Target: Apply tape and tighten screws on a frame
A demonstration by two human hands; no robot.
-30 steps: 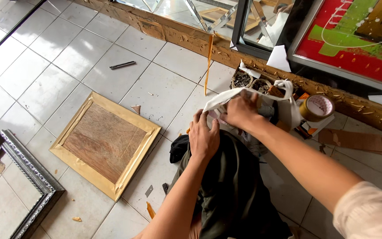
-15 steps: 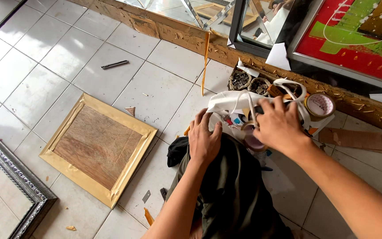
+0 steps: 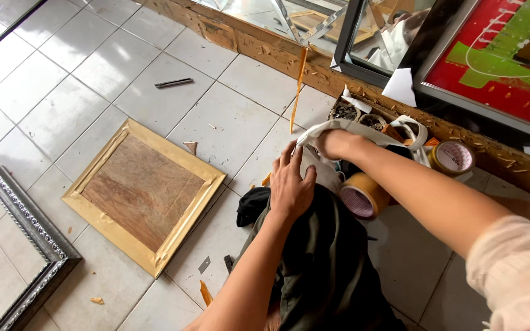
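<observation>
Rummaging under way: our right hand (image 3: pixel 332 144) reaches inside the white cloth bag (image 3: pixel 338 127), its grasp hidden from us. Our left hand (image 3: pixel 291 189) rests open on the bag's edge; nothing is out yet.

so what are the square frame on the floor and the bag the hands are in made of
Square frame: wood by the look, gold-painted border around a bare brown grained back panel. Bag: soft off-white cloth, probably canvas; it folds and sags around the right hand.
</observation>
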